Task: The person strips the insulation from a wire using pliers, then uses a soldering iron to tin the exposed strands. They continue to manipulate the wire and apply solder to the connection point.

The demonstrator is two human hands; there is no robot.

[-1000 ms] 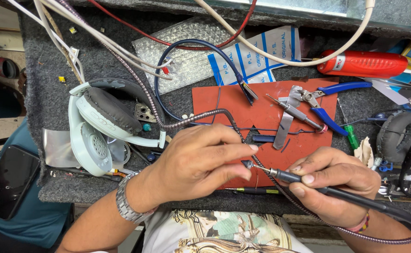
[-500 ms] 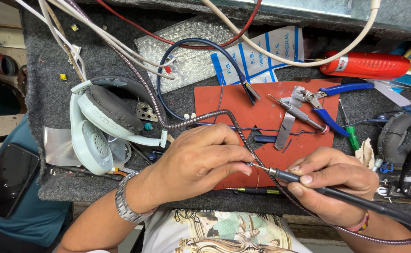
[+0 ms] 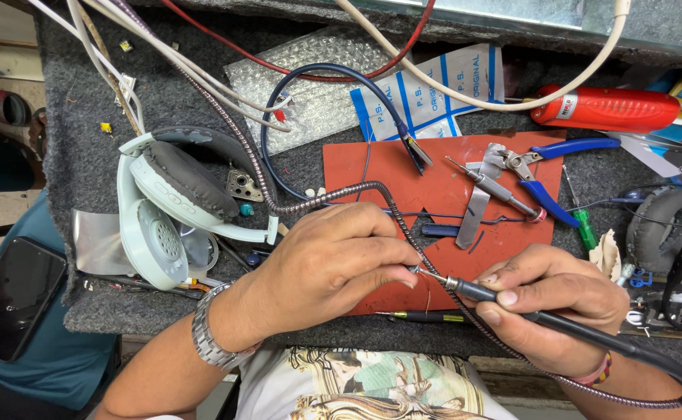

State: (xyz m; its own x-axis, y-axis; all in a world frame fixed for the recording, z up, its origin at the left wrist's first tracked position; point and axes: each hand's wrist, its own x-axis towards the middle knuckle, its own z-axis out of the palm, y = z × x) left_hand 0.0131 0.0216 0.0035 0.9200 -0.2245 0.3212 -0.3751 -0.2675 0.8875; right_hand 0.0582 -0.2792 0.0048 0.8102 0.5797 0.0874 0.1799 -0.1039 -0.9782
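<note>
Two hands at the front edge of a grey felt tabletop (image 3: 84, 93): right hand (image 3: 559, 299) gripping a black pen-shaped soldering iron (image 3: 504, 299), left hand (image 3: 333, 260) pinching a thin wire (image 3: 428, 294) over a red rubber mat (image 3: 372, 167). Joint apparently unfinished; pale green headphones (image 3: 166, 218) lying opened toward the left edge.

A flat white packet with blue stripes (image 3: 442, 89) is laid above the red mat (image 3: 372, 167); a dark-screened phone (image 3: 14, 295) is seen at the left edge

right hand (image 3: 559, 299): grips soldering iron (image 3: 512, 305) | left hand (image 3: 333, 264): pinches braided cable (image 3: 317, 204) | red mat (image 3: 434, 179) beneath
</note>
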